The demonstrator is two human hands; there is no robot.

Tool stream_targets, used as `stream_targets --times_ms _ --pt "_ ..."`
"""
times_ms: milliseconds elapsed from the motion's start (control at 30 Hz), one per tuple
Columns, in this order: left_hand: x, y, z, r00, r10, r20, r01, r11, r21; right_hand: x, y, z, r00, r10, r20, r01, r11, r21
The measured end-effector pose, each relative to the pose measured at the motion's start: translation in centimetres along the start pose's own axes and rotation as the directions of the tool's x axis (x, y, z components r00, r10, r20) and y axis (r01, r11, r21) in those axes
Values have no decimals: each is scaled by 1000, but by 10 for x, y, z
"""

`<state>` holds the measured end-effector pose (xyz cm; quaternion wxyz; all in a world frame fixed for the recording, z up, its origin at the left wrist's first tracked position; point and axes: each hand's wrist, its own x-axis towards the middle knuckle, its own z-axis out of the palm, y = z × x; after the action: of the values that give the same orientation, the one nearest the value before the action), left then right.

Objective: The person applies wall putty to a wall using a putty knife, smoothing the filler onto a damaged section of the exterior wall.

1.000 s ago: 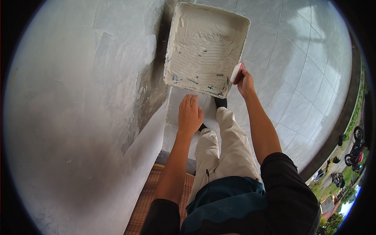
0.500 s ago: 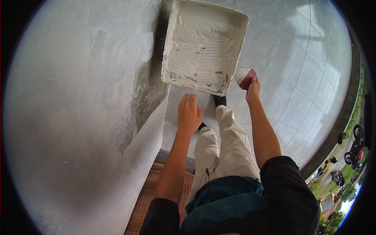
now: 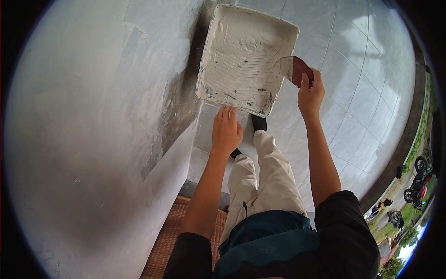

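My right hand grips a putty scraper with a dark red body. Pale putty coats its blade, which overlaps the right edge of a paint tray. Whether the blade touches the tray's rim I cannot tell. Thick off-white putty is smeared over the tray's inside, with ridges and dark specks near its lower end. My left hand is at the tray's near rim, fingers stretched out and thumb apart. Its fingertips reach the rim and seem to touch it.
A grey, partly plastered wall rises along the left. Pale floor tiles spread to the right, up to a dark ledge. My feet stand just below the tray. A woven brown mat lies behind; a motorcycle is outside.
My right hand has moved up with the scraper, bringing its blade over the tray's right edge. My left hand has come up to the near rim. The tray sits slightly lower and farther right in view.
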<state>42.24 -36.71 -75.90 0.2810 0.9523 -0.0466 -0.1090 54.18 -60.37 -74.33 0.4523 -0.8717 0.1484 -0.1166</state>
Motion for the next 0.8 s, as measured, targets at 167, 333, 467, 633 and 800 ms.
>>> stream_targets --times_ms 167,333,467,633,800 --pt "20 4 -5 999 21 -26 -20 999 28 45 -10 47 931 -298 212 323 941 -95" --pt "33 -4 -11 995 44 -90 -39 998 58 71 -17 94 787 -518 335 548 837 7" --pt "35 -8 -13 995 36 -88 -32 998 57 94 -12 111 731 -582 358 626 780 -9" --pt "31 -16 -11 993 25 -116 -17 998 67 106 -7 115 675 -586 448 645 764 26" --pt "25 -16 -2 995 -1 -96 7 998 58 100 -5 115 713 -554 430 623 782 -24"
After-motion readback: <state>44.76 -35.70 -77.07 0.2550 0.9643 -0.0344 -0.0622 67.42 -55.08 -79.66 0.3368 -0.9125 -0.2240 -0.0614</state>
